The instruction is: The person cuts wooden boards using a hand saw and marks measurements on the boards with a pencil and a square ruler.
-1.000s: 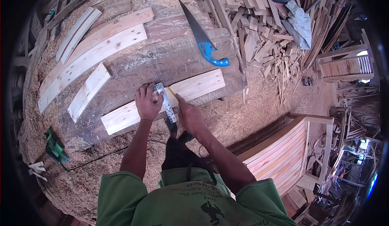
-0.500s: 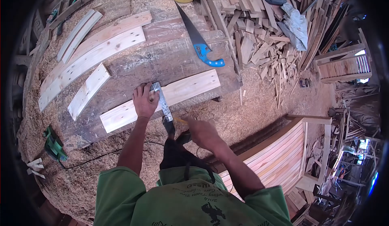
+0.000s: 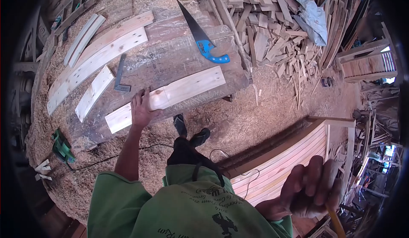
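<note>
My left hand (image 3: 143,108) lies spread across a pale wooden board (image 3: 191,84), its fingertips over the far edge and its thumb extended near the close edge. A faint line crosses the board to the right of that hand. My right hand (image 3: 313,189) is raised close to the camera at the lower right, fingers curled around a yellow pencil (image 3: 335,223). Behind my left hand a try square (image 3: 120,76) rests on the worn bench (image 3: 166,59). A handsaw with a blue handle (image 3: 211,52) lies farther back.
Curved boards (image 3: 102,59) and a short board (image 3: 94,94) lie on the bench's left part. A green power tool (image 3: 62,146) sits in the shavings, its cord running rightward. Offcuts (image 3: 277,37) are heaped at the back right. A slatted wooden piece (image 3: 294,161) stands at right.
The try square has gone from across the board to the bench behind. My left hand has shifted left onto the board. My right hand has risen away from it, rightward, with the pencil.
</note>
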Available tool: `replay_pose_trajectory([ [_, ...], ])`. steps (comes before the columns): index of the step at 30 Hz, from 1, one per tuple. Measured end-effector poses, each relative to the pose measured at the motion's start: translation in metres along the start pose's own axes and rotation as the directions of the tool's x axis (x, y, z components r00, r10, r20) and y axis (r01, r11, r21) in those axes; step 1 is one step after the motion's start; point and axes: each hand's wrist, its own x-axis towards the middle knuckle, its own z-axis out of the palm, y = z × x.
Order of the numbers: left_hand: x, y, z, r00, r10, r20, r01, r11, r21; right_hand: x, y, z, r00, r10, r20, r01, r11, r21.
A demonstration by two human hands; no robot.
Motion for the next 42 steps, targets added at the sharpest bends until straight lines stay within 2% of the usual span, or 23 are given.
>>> replay_pose_trajectory([
  [4,0.001,-0.001,0.005,1.000,-0.006,-0.012,0.006,1.000,-0.004,0.021,0.004,0.012,0.983,-0.009,0.184,0.008,1.000,0.005],
  [9,0.001,0.002,0.002,0.999,-0.029,0.025,0.030,0.999,-0.027,0.046,-0.067,0.022,0.930,0.365,0.050,-0.347,0.913,-0.213],
  [12,0.003,0.002,0.000,0.999,-0.038,0.034,0.038,0.999,-0.017,0.094,-0.047,-0.003,0.929,0.200,0.311,-0.168,0.978,-0.125],
  [13,0.003,0.003,0.000,0.998,-0.037,0.043,0.038,0.999,-0.014,0.100,-0.029,0.004,0.951,0.035,0.308,0.005,0.992,-0.127],
  [15,0.003,0.004,-0.001,0.997,-0.047,0.053,0.048,0.999,-0.022,0.115,-0.010,0.014,0.947,-0.113,0.300,0.137,0.989,-0.059],
  [18,0.007,0.005,0.001,0.994,-0.079,0.082,0.082,0.996,-0.029,0.147,0.007,0.014,0.945,-0.056,0.322,-0.006,0.982,0.188],
  [20,0.008,0.006,-0.003,0.990,-0.101,0.095,0.104,0.994,-0.033,0.175,0.034,0.012,0.967,0.048,0.251,-0.146,0.910,0.389],
  [21,0.008,0.006,-0.003,0.991,-0.103,0.088,0.106,0.994,-0.028,0.190,0.062,0.002,0.976,0.142,0.165,-0.206,0.845,0.493],
  [22,0.009,0.006,-0.004,0.993,-0.073,0.090,0.074,0.997,-0.003,0.206,0.106,-0.014,0.971,0.216,0.103,-0.239,0.883,0.404],
  [23,0.011,0.007,-0.008,0.995,-0.042,0.089,0.040,0.999,0.020,0.215,0.169,-0.038,0.947,0.314,0.069,-0.317,0.948,0.031],
  [24,0.012,0.010,-0.009,0.996,-0.008,0.092,0.004,0.999,0.042,0.220,0.236,-0.062,0.909,0.414,0.044,-0.372,0.855,-0.361],
  [25,0.012,0.015,-0.011,0.994,-0.033,0.100,0.031,0.999,0.023,0.211,0.302,-0.088,0.876,0.476,0.074,-0.327,0.699,-0.636],
  [26,0.013,0.019,-0.014,0.992,-0.050,0.115,0.050,0.999,0.006,0.199,0.355,-0.110,0.908,0.367,0.202,0.062,0.360,-0.931],
  [27,0.017,0.022,-0.014,0.990,-0.060,0.131,0.061,0.998,-0.006,0.177,0.406,-0.137,0.876,0.478,0.066,0.042,0.061,-0.997],
  [30,0.033,0.037,-0.002,0.986,-0.050,0.159,0.057,0.998,-0.038,0.166,0.437,-0.156,0.895,0.411,0.176,0.261,-0.162,-0.952],
  [33,0.060,0.082,0.019,0.990,-0.066,0.123,0.072,0.996,-0.044,0.179,0.439,-0.171,0.849,0.468,0.247,0.309,-0.061,-0.949],
  [36,0.100,0.126,0.049,0.998,-0.007,0.058,0.012,0.995,-0.097,0.207,0.399,-0.170,0.874,0.377,0.308,0.276,0.137,-0.951],
  [39,0.148,0.175,0.082,0.999,0.036,0.007,-0.035,0.997,-0.069,0.218,0.328,-0.176,0.925,0.372,0.081,0.012,0.184,-0.983],
  [41,0.182,0.204,0.100,0.997,0.071,-0.030,-0.073,0.996,-0.045,0.223,0.274,-0.195,0.921,0.389,0.009,-0.089,0.234,-0.968],
  [42,0.200,0.216,0.108,0.995,0.091,-0.052,-0.092,0.995,-0.029,0.222,0.247,-0.202,0.912,0.404,-0.066,-0.188,0.270,-0.944],
])
